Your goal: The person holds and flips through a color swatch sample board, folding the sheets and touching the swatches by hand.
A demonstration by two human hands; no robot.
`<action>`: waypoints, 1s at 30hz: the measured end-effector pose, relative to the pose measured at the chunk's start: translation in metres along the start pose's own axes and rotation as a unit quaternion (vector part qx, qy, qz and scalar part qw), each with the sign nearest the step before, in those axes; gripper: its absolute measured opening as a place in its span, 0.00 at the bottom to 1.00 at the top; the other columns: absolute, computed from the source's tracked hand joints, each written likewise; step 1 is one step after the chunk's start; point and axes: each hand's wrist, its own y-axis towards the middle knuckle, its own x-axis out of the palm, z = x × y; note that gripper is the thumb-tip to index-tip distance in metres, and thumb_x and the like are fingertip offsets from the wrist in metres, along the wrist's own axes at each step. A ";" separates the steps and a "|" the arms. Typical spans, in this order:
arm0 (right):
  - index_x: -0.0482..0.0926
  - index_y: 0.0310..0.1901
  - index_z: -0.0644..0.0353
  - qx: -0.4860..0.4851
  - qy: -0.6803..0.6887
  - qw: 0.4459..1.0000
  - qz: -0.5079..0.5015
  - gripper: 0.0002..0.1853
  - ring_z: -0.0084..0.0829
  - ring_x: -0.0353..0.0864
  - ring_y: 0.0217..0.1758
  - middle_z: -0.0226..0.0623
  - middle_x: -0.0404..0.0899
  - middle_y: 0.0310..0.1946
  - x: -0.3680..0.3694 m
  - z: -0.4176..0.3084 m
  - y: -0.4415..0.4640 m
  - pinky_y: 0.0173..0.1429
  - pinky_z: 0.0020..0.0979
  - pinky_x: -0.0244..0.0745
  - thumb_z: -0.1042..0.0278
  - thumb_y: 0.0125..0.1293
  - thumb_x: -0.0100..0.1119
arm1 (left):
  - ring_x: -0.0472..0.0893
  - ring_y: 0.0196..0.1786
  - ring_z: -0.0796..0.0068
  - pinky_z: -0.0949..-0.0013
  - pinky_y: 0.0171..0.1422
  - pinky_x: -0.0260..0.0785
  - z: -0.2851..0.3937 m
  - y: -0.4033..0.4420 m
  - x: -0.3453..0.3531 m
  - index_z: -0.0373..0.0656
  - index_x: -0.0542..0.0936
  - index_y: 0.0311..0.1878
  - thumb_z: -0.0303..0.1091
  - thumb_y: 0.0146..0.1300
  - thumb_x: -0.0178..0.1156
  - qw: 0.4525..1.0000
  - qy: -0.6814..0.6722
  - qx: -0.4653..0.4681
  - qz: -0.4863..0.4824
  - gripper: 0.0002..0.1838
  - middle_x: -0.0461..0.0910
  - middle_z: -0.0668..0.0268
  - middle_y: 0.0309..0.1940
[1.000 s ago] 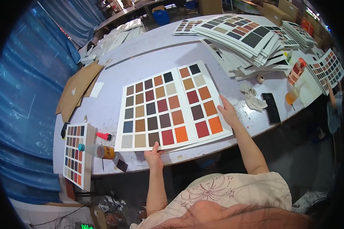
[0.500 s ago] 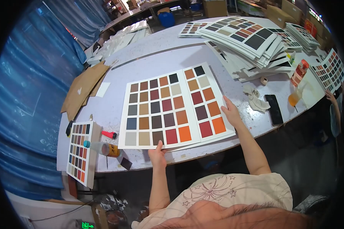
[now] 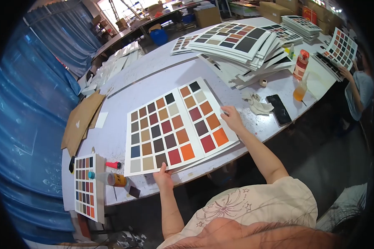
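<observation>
A large white colour swatch card [image 3: 158, 132] with rows of brown, red, orange and dark squares lies tilted at the table's front edge. A lengthwise seam or fold separates its two right-hand columns, and another white layer shows beneath its lower right edge. My left hand [image 3: 163, 180] grips the card's bottom edge, thumb on top and fingers hidden underneath. At the right edge, my right hand [image 3: 232, 120] has its fingers bent together against the card, seeming to pinch it; a small dark spot at the fingertips is too small to make out.
Swatch cards are piled in a stack [image 3: 237, 45] at the back right. Nearby are a phone [image 3: 279, 110], white cloth [image 3: 257, 103], red bottle [image 3: 301, 64] and orange-liquid cup [image 3: 300, 90]. A plastic bottle [image 3: 117, 180] and swatch stack [image 3: 85, 186] stand left. Another person [image 3: 359, 93] holds a card.
The view has swung, moving the table contents leftward in the picture. My right hand's fingers have bent in more at the card's edge; my left hand keeps its hold.
</observation>
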 end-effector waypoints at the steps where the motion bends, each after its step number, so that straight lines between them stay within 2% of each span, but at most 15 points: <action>1: 0.75 0.56 0.66 0.040 0.067 0.997 -0.024 0.21 0.35 0.78 0.44 0.42 0.78 0.45 -0.003 -0.007 0.002 0.51 0.32 0.73 0.71 0.61 0.57 | 0.80 0.50 0.59 0.54 0.52 0.79 0.002 0.000 -0.001 0.38 0.67 0.61 0.21 0.65 0.52 1.000 -0.012 -0.009 -0.006 0.20 0.75 0.56 0.53; 3: 0.73 0.58 0.68 0.115 0.200 0.970 -0.076 0.21 0.33 0.78 0.49 0.41 0.77 0.52 -0.010 -0.021 0.007 0.53 0.31 0.72 0.71 0.63 0.56 | 0.80 0.50 0.58 0.54 0.54 0.78 0.006 0.001 -0.002 0.37 0.68 0.59 0.21 0.65 0.52 0.999 -0.037 -0.024 -0.016 0.18 0.76 0.56 0.52; 6: 0.71 0.59 0.70 0.168 0.365 0.914 -0.052 0.22 0.29 0.76 0.54 0.41 0.75 0.56 -0.005 -0.032 0.003 0.55 0.30 0.72 0.72 0.65 0.54 | 0.81 0.50 0.58 0.54 0.54 0.79 0.022 0.008 -0.004 0.36 0.70 0.55 0.20 0.65 0.51 0.985 -0.163 -0.049 -0.015 0.15 0.78 0.54 0.48; 9: 0.70 0.60 0.71 0.312 0.434 0.844 -0.052 0.22 0.30 0.76 0.56 0.42 0.77 0.54 -0.012 -0.033 -0.005 0.57 0.30 0.73 0.71 0.66 0.52 | 0.81 0.49 0.59 0.58 0.52 0.80 0.029 0.006 0.002 0.34 0.71 0.52 0.22 0.66 0.51 0.964 -0.251 -0.075 -0.053 0.12 0.79 0.52 0.46; 12: 0.71 0.60 0.68 0.326 0.489 0.803 -0.103 0.21 0.32 0.78 0.54 0.43 0.77 0.54 -0.002 -0.009 -0.013 0.57 0.33 0.74 0.69 0.67 0.49 | 0.82 0.48 0.59 0.61 0.50 0.81 0.026 -0.011 0.028 0.32 0.71 0.52 0.25 0.68 0.50 0.947 -0.289 -0.104 -0.090 0.11 0.79 0.52 0.48; 13: 0.72 0.59 0.65 0.333 0.525 0.772 -0.132 0.21 0.35 0.78 0.54 0.42 0.77 0.55 -0.002 -0.007 -0.013 0.57 0.36 0.74 0.63 0.69 0.48 | 0.81 0.49 0.59 0.61 0.51 0.81 0.017 -0.012 0.034 0.32 0.71 0.51 0.26 0.69 0.50 0.944 -0.293 -0.118 -0.099 0.11 0.79 0.52 0.48; 16: 0.72 0.59 0.64 0.387 0.551 0.727 -0.135 0.22 0.35 0.79 0.54 0.41 0.77 0.54 -0.008 -0.034 -0.015 0.57 0.37 0.75 0.57 0.71 0.47 | 0.80 0.52 0.60 0.59 0.56 0.78 -0.007 -0.021 0.061 0.33 0.71 0.51 0.27 0.69 0.52 0.945 -0.280 -0.141 -0.089 0.11 0.78 0.52 0.48; 19: 0.69 0.61 0.62 0.417 0.495 0.742 -0.175 0.26 0.35 0.78 0.55 0.43 0.77 0.55 -0.013 -0.061 -0.016 0.57 0.37 0.75 0.51 0.71 0.47 | 0.79 0.54 0.60 0.56 0.58 0.77 -0.034 -0.029 0.077 0.36 0.69 0.54 0.26 0.69 0.51 0.955 -0.219 -0.175 -0.098 0.12 0.77 0.55 0.50; 20: 0.68 0.61 0.63 0.435 0.497 0.732 -0.165 0.24 0.38 0.78 0.56 0.44 0.76 0.55 -0.009 -0.052 -0.018 0.57 0.38 0.75 0.55 0.71 0.47 | 0.79 0.54 0.59 0.56 0.59 0.76 -0.045 -0.027 0.073 0.34 0.69 0.53 0.26 0.69 0.51 0.956 -0.194 -0.191 -0.110 0.12 0.77 0.54 0.50; 22: 0.68 0.60 0.66 0.354 0.466 0.791 -0.179 0.21 0.40 0.78 0.54 0.46 0.75 0.54 0.002 -0.031 -0.024 0.56 0.39 0.76 0.61 0.71 0.48 | 0.79 0.54 0.58 0.54 0.60 0.75 -0.046 -0.032 0.074 0.34 0.68 0.55 0.26 0.70 0.49 0.949 -0.190 -0.212 -0.138 0.13 0.77 0.53 0.50; 24: 0.67 0.59 0.67 0.358 0.454 0.796 -0.180 0.20 0.41 0.78 0.53 0.46 0.75 0.53 0.001 -0.025 -0.027 0.56 0.40 0.76 0.67 0.69 0.48 | 0.79 0.54 0.58 0.53 0.60 0.75 -0.034 -0.039 0.075 0.33 0.68 0.56 0.25 0.70 0.48 0.943 -0.166 -0.233 -0.173 0.13 0.77 0.53 0.50; 25: 0.67 0.59 0.68 0.361 0.448 0.798 -0.179 0.19 0.42 0.79 0.53 0.46 0.75 0.53 0.000 -0.027 -0.026 0.56 0.41 0.76 0.71 0.68 0.48 | 0.79 0.53 0.56 0.56 0.58 0.76 -0.029 -0.042 0.077 0.33 0.68 0.56 0.32 0.73 0.44 0.950 -0.123 -0.229 -0.174 0.15 0.77 0.51 0.50; 28: 0.67 0.59 0.68 0.389 0.466 0.771 -0.193 0.19 0.41 0.79 0.52 0.47 0.75 0.53 -0.001 -0.029 -0.022 0.56 0.41 0.77 0.76 0.65 0.46 | 0.79 0.53 0.54 0.57 0.55 0.76 -0.012 -0.043 0.064 0.33 0.68 0.57 0.42 0.75 0.37 0.919 -0.001 -0.289 -0.267 0.21 0.77 0.47 0.51; 29: 0.67 0.58 0.68 0.379 0.464 0.777 -0.194 0.20 0.41 0.79 0.52 0.47 0.75 0.53 -0.003 -0.030 -0.018 0.56 0.41 0.77 0.77 0.65 0.46 | 0.79 0.53 0.51 0.57 0.55 0.75 -0.015 -0.044 0.056 0.32 0.67 0.59 0.50 0.75 0.32 0.912 0.048 -0.286 -0.291 0.29 0.77 0.45 0.51; 30: 0.68 0.58 0.69 0.371 0.463 0.782 -0.194 0.20 0.41 0.79 0.52 0.47 0.75 0.53 -0.006 -0.035 -0.017 0.56 0.41 0.77 0.78 0.64 0.45 | 0.79 0.53 0.51 0.56 0.56 0.75 -0.013 -0.050 0.055 0.32 0.67 0.60 0.51 0.75 0.32 0.906 0.036 -0.301 -0.296 0.29 0.77 0.46 0.51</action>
